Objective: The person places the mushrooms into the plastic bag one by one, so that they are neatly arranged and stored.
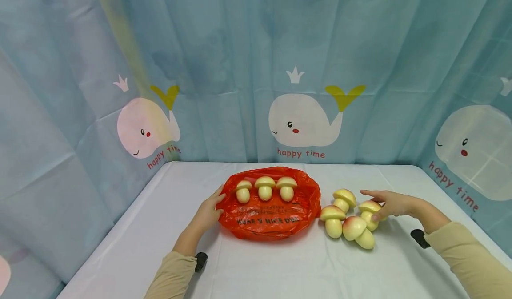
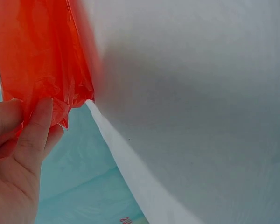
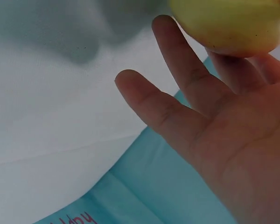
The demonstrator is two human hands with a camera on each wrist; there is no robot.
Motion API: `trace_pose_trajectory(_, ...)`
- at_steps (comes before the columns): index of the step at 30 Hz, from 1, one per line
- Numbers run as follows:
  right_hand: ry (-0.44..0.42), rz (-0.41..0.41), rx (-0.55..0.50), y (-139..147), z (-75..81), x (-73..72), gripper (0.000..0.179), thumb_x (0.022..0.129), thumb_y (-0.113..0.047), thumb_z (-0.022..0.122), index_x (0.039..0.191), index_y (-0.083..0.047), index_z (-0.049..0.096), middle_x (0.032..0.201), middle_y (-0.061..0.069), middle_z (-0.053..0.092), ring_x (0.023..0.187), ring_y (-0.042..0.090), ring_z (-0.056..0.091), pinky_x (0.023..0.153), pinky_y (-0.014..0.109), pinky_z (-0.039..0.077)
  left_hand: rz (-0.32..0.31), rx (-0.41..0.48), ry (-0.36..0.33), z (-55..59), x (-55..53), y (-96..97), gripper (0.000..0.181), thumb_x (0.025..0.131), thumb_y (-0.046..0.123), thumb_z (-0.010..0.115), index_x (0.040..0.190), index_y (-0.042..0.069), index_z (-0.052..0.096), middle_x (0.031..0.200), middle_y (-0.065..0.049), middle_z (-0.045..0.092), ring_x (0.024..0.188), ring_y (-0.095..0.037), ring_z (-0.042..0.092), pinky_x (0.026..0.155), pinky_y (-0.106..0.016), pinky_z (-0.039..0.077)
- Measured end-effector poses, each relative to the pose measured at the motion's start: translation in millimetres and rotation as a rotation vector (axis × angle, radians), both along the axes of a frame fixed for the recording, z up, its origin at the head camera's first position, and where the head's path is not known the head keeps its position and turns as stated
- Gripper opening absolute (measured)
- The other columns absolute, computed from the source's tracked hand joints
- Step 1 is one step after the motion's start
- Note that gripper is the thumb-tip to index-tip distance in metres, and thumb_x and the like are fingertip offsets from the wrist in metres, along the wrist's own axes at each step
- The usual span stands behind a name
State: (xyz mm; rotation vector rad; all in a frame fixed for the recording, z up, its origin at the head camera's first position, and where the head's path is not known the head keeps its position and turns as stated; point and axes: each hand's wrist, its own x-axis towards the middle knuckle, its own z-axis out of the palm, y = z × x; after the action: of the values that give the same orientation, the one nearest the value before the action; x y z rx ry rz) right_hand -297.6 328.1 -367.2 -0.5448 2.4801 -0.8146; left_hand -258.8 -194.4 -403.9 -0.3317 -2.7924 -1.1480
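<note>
My left hand (image 1: 208, 211) grips the left rim of a red plastic bag (image 1: 262, 228); its fingers pinch the thin film in the left wrist view. Three pale yellow toy mushrooms (image 1: 265, 189) stand side by side on the bag, caps up. To the right, my right hand (image 1: 394, 205) holds the rightmost toy mushroom (image 1: 369, 208) of a cluster, its thumb on the near side. In the right wrist view, two fingers lie behind that mushroom (image 3: 228, 28), while two others stretch out straight. Against it lie more mushrooms, one a tilted mushroom (image 1: 356, 230) with a reddish cap.
A white cloth covers the table (image 1: 280, 268). Behind it and at the sides hangs a blue curtain (image 1: 224, 125) with printed whales. Two further mushrooms of the cluster, one at the back (image 1: 344, 199) and one beside the bag (image 1: 333, 221), stand close together.
</note>
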Motion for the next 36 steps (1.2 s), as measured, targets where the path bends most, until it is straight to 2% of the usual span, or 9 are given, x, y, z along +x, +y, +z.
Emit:
trace_pose_trajectory(5, -0.001, -0.074, 0.029, 1.7, 1.6, 1.4, 0.082, 0.084, -0.023, 0.074, 0.147, 0.006, 0.030, 0.135, 0.036, 0.043, 0.120, 0.050, 0.044, 0.080, 0.061, 0.048, 0.001, -0.004, -0.002, -0.6, 0.0, -0.3, 0.050, 0.083, -0.019, 0.053, 0.132, -0.019, 0.046, 0.154, -0.023, 0.029, 0.139, -0.043, 0.028, 0.111, -0.053, 0.026)
trace_pose_trajectory(11, -0.024, -0.152, -0.029, 1.9, 4.9, 7.4, 0.069, 0.088, -0.027, 0.069, 0.142, 0.004, 0.040, 0.138, 0.031, 0.040, 0.115, 0.043, 0.048, 0.074, 0.052, 0.051, 0.004, -0.004, -0.005, -0.6, -0.3, -0.6, 0.050, 0.083, -0.019, 0.053, 0.133, -0.018, 0.046, 0.154, -0.023, 0.028, 0.139, -0.043, 0.028, 0.111, -0.054, 0.027)
trace_pose_trajectory(17, 0.030, -0.177, -0.095, 3.0, 7.9, 11.8, 0.069, 0.093, -0.030, 0.063, 0.147, 0.002, 0.035, 0.144, 0.034, 0.032, 0.116, 0.041, 0.048, 0.075, 0.044, 0.051, 0.002, 0.002, -0.011, 0.0, -0.9, -0.9, 0.050, 0.084, -0.019, 0.053, 0.133, -0.019, 0.045, 0.154, -0.023, 0.028, 0.139, -0.043, 0.027, 0.111, -0.054, 0.027)
trace_pose_trajectory(21, 0.074, -0.201, -0.134, 1.0, 10.3, 14.7, 0.071, 0.096, -0.033, 0.058, 0.150, 0.002, 0.029, 0.145, 0.035, 0.030, 0.118, 0.043, 0.047, 0.076, 0.045, 0.051, 0.003, 0.003, -0.011, -0.4, -1.1, -0.5, 0.050, 0.084, -0.018, 0.053, 0.133, -0.019, 0.045, 0.154, -0.023, 0.028, 0.139, -0.043, 0.027, 0.111, -0.053, 0.027)
trace_pose_trajectory(25, 0.096, -0.251, -0.218, -4.8, 11.8, 18.1, 0.069, 0.098, -0.034, 0.054, 0.148, 0.006, 0.027, 0.141, 0.034, 0.035, 0.116, 0.043, 0.048, 0.078, 0.046, 0.054, 0.002, 0.000, -0.001, -0.8, -1.3, -0.6, 0.050, 0.083, -0.019, 0.053, 0.133, -0.019, 0.045, 0.154, -0.023, 0.029, 0.139, -0.043, 0.028, 0.111, -0.053, 0.027)
trace_pose_trajectory(27, 0.115, -0.276, -0.276, -8.1, 11.6, 19.3, 0.066, 0.100, -0.033, 0.051, 0.146, 0.008, 0.027, 0.136, 0.033, 0.039, 0.111, 0.038, 0.051, 0.076, 0.045, 0.056, -0.005, -0.004, 0.009, -0.8, -1.4, -0.6, 0.050, 0.082, -0.019, 0.053, 0.132, -0.020, 0.045, 0.153, -0.024, 0.029, 0.138, -0.044, 0.028, 0.111, -0.054, 0.027)
trace_pose_trajectory(30, 0.141, -0.324, -0.365, -13.6, 12.8, 21.2, 0.063, 0.103, -0.034, 0.046, 0.145, 0.009, 0.027, 0.129, 0.030, 0.044, 0.101, 0.024, 0.056, 0.072, 0.041, 0.059, -0.011, -0.002, 0.013, -0.3, -0.9, -0.3, 0.050, 0.082, -0.020, 0.053, 0.132, -0.020, 0.045, 0.152, -0.025, 0.029, 0.138, -0.044, 0.029, 0.111, -0.054, 0.027)
trace_pose_trajectory(33, 0.136, -0.364, -0.457, -19.1, 16.4, 22.9, 0.065, 0.104, -0.034, 0.043, 0.149, 0.008, 0.021, 0.129, 0.030, 0.042, 0.093, 0.011, 0.056, 0.071, 0.040, 0.060, -0.009, 0.001, 0.011, -0.3, -0.5, 0.0, 0.050, 0.083, -0.019, 0.052, 0.132, -0.020, 0.045, 0.153, -0.025, 0.029, 0.138, -0.044, 0.028, 0.111, -0.054, 0.026)
trace_pose_trajectory(36, 0.114, -0.390, -0.519, -25.5, 20.7, 23.7, 0.068, 0.104, -0.033, 0.044, 0.152, 0.005, 0.014, 0.132, 0.028, 0.038, 0.091, 0.006, 0.056, 0.074, 0.037, 0.059, -0.005, 0.002, 0.016, -0.6, -0.1, 0.2, 0.050, 0.083, -0.019, 0.052, 0.132, -0.020, 0.045, 0.153, -0.024, 0.030, 0.138, -0.043, 0.029, 0.111, -0.053, 0.026)
